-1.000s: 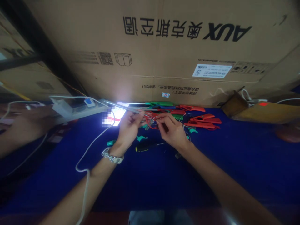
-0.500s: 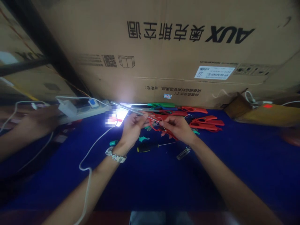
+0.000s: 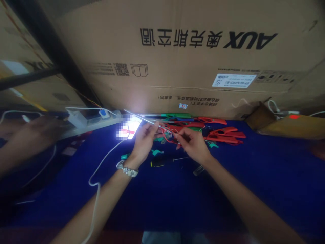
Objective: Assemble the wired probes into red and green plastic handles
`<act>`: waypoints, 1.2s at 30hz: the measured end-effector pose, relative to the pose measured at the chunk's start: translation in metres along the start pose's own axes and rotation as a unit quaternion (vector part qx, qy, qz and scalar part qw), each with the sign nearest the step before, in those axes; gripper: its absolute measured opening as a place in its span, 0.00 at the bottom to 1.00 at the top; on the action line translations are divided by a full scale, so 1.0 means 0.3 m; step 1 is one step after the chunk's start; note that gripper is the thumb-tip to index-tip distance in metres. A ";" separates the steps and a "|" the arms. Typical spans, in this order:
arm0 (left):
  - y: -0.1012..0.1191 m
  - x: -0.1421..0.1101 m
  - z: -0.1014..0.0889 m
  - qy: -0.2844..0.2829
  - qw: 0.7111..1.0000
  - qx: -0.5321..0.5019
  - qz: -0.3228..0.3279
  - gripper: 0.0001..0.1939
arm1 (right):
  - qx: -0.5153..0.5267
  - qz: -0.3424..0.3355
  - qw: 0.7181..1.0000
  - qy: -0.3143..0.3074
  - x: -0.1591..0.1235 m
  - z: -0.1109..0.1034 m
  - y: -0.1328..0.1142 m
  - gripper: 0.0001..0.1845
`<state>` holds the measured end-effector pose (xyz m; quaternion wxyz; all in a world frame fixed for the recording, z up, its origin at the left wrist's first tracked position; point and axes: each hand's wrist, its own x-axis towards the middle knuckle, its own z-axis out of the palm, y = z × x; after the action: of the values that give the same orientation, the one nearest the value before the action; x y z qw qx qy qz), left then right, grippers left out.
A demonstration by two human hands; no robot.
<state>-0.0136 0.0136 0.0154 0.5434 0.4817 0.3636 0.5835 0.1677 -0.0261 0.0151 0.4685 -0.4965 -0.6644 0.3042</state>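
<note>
A thin metal tube slants across the middle of the head view. My left hand is closed around it, thumb on top. My right hand pinches at the tube's near end, where a thin wire shows; the exact contact is too small to make out. Just behind and below the fingers lie red lighter casings, partly covered by the hands. Several red long-nosed lighters lie to the right of my right hand, and a green one lies behind. A yellow-and-black screwdriver rests in front.
A bright phone screen glows beside my left hand, and a white cable crosses my left forearm. Teal plastic pieces and a clear plastic part lie on the blue cloth. Another person's hand is at left, near a power strip.
The view has shifted slightly. Both hands keep their hold on the tube, and my right forearm now covers more of the clear plastic part.
</note>
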 end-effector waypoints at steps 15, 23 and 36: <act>-0.008 0.095 -0.207 -0.223 0.793 0.535 0.188 0.07 | 0.077 0.124 0.987 0.063 0.019 0.003 0.045 0.22; -0.008 0.067 -0.144 -0.241 0.713 0.623 0.213 0.10 | 0.071 0.138 0.986 0.064 0.015 0.014 0.050 0.20; 0.010 0.016 -0.087 -0.206 0.883 0.373 0.196 0.07 | 0.072 0.135 0.985 0.085 0.013 0.026 0.059 0.19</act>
<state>-0.0393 0.0204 0.0119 0.2606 0.8198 0.3321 0.3869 0.1668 -0.0162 -0.0018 0.5123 -0.5703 -0.5257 0.3686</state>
